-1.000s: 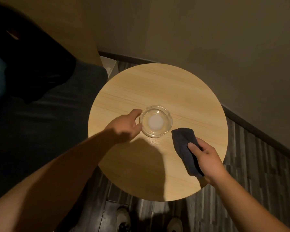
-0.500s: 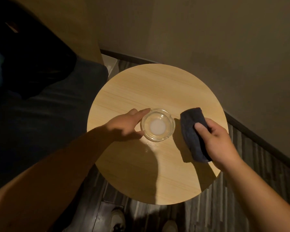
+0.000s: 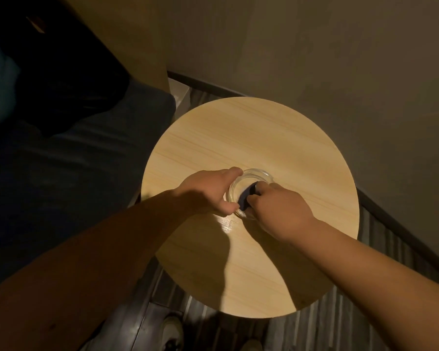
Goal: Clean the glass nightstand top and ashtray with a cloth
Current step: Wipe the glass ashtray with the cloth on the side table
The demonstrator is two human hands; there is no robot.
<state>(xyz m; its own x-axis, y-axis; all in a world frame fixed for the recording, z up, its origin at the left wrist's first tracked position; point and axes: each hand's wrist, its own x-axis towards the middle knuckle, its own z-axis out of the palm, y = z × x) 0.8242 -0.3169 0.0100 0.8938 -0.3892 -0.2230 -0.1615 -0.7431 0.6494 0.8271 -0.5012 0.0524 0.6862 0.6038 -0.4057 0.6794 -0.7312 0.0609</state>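
The glass ashtray (image 3: pixel 249 191) sits near the middle of the round desk (image 3: pixel 276 138), your left hand (image 3: pixel 208 192) clasping its left rim between thumb and fingers. Keep that brace firm. Your right hand (image 3: pixel 279 211), closed on the dark cloth (image 3: pixel 247 197), should press it into the bowl and sweep round the inner wall.

Both bare forearms were extended forward from the lower corners of the view, converging near the middle. The left hand (image 3: pixel 208 192) was held palm down, its index finger and thumb spread into a curved span and pressed against the left side of the ashtray (image 3: pixel 260 174). The right hand (image 3: pixel 276 207) was bent down at the wrist, back upward, its fingers curled closed around the dark cloth (image 3: pixel 246 196), which was pushed inside the ashtray.
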